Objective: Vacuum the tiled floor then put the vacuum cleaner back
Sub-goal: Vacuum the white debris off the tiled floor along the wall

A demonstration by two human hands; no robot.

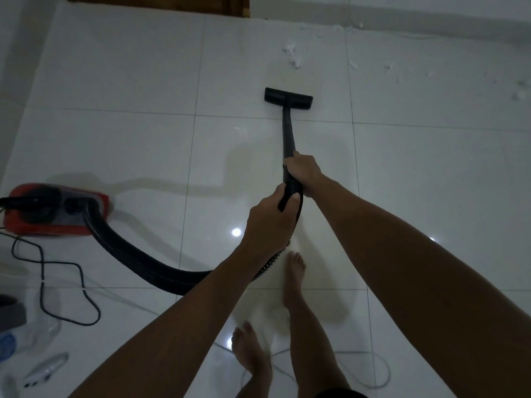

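From the head view, your right hand [303,170] was wrapped around the black rigid vacuum wand [287,133], and your left hand [268,222] gripped the same wand's lower end just behind it, fingers curled closed. The flat black floor nozzle [288,96] sat on the glossy white tiled floor [129,81], short of the scattered white fluff [291,56] near the far wall. The black ribbed hose [129,254] curved back, partly hidden under your left forearm, to the red canister vacuum cleaner [54,209] at the floor's left edge, cut off by the frame. A black cord [43,282] looped beside it. Blurred objects at the lower left corner were hard to make out.
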